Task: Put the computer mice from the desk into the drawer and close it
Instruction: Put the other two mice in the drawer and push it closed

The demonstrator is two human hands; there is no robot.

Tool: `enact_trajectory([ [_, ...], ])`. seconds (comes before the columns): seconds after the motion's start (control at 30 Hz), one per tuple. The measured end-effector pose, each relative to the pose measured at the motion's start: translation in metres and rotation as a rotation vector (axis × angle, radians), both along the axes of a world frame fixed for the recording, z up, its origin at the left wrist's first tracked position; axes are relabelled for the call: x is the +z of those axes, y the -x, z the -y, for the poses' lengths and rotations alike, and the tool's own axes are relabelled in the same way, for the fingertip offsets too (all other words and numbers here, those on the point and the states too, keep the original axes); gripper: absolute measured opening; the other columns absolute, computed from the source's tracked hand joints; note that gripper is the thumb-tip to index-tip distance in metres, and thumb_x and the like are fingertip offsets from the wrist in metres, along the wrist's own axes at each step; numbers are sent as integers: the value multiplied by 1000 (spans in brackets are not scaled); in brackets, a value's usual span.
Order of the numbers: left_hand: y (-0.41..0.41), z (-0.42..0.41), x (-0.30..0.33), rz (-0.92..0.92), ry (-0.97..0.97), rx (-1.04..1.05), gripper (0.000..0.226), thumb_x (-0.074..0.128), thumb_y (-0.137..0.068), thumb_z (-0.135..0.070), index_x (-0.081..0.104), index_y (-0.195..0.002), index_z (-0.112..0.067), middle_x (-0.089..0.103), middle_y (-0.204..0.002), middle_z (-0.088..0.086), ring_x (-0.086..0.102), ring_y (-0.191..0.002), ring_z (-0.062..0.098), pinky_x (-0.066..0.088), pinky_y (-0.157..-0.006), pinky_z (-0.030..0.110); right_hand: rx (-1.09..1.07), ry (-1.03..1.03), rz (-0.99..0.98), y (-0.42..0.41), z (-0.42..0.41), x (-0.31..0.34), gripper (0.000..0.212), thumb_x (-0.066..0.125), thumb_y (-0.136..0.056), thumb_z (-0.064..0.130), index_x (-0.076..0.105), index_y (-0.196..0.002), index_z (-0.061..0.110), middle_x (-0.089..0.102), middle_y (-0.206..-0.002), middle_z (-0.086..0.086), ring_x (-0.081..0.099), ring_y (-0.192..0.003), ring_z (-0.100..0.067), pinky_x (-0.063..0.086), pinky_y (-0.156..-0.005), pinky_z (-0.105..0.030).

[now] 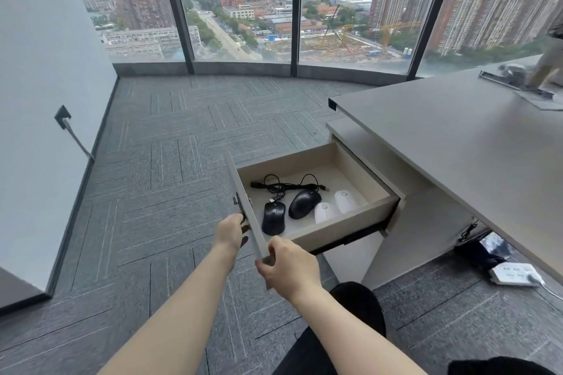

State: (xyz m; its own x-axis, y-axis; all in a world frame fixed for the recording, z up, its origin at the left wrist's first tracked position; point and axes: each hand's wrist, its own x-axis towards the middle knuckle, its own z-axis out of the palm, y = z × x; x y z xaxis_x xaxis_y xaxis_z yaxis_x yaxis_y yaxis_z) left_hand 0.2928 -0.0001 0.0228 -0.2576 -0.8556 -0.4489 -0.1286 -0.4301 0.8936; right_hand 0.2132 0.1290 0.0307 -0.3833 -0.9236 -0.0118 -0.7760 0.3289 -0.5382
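With four mice inside, the drawer, gripped by left hand and right hand, should be pushed squarely.

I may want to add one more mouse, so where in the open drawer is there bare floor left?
The beige open drawer is bare along its back wall and right side, beyond the black cables. The front is crowded: small black mouse, large black mouse and two white mice lie side by side.
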Motion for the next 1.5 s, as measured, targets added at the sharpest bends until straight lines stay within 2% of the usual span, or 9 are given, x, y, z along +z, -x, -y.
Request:
enact_trajectory([
  [0.2, 29, -2, 1, -40, -10, -69, 37, 32, -95, -19, 59, -121, -17, 65, -114, 2, 60, -93, 10, 43, -79, 29, -123, 18, 32, 29, -10, -4, 30, 56, -82, 53, 50, -87, 25, 68, -93, 7, 63, -84, -17, 47, -66, -35],
  [0.3, 56, -2, -4, -42, -29, -119, 42, 32, -94, -22, 58, -128, -15, 65, -121, 1, 62, -102, 12, 45, -83, 33, -201, 11, 52, 54, -16, -6, 29, 55, -83, 55, 50, -88, 27, 68, -93, 9, 63, -82, -16, 51, -67, -35],
  [0.43, 100, -6, -3, -65, -48, -192, 43, 32, -95, -22, 56, -131, -15, 62, -126, 3, 60, -112, 20, 45, -95, 38, -320, -30, 57, 92, -24, -6, 26, 52, -86, 53, 50, -90, 27, 67, -92, 10, 62, -80, -18, 44, -61, -30],
  [0.67, 190, -17, 2, -91, -65, -293, 40, 31, -98, -21, 54, -131, -16, 58, -126, 2, 59, -113, 21, 44, -102, 43, -561, -62, 119, 164, -40, 2, 32, 54, -87, 53, 52, -90, 21, 65, -82, 5, 57, -70, -18, 37, -50, -28],
  [0.77, 217, -22, 5, -97, -87, -330, 44, 30, -99, -21, 45, -140, -16, 55, -125, -2, 58, -111, 20, 45, -97, 38, -701, -75, 247, 186, -43, -3, 45, 55, -85, 60, 46, -105, 21, 64, -94, 2, 58, -80, -24, 40, -60, -32],
  [0.87, 226, -22, 6, -113, -104, -319, 44, 29, -100, -19, 43, -142, -16, 53, -123, -3, 57, -110, 19, 45, -99, 38, -777, -74, 392, 190, -44, -13, 75, 56, -83, 65, 34, -135, 16, 61, -126, -7, 61, -108, -33, 49, -80, -42],
  [0.97, 243, -26, 8, -135, -122, -321, 45, 29, -100, -17, 41, -143, -16, 51, -126, -4, 56, -112, 19, 42, -105, 41, -836, -27, 465, 205, -45, -20, 94, 58, -83, 64, 16, -151, 15, 43, -150, -13, 51, -128, -35, 46, -96, -47],
  [1.2, 282, -32, 7, -189, -191, -328, 45, 30, -100, -14, 41, -144, -16, 50, -121, -4, 53, -127, 22, 39, -110, 41, -878, 52, 445, 237, -43, -26, 82, 54, -86, 61, 25, -148, 16, 54, -140, -15, 59, -118, -35, 50, -84, -40],
  [1.5, 291, -28, 2, -193, -199, -335, 46, 28, -99, -12, 40, -144, -13, 47, -123, -4, 52, -128, 25, 40, -109, 41, -862, 36, 423, 250, -44, -23, 66, 56, -87, 58, 39, -135, 16, 61, -132, -11, 60, -116, -34, 50, -88, -44],
])
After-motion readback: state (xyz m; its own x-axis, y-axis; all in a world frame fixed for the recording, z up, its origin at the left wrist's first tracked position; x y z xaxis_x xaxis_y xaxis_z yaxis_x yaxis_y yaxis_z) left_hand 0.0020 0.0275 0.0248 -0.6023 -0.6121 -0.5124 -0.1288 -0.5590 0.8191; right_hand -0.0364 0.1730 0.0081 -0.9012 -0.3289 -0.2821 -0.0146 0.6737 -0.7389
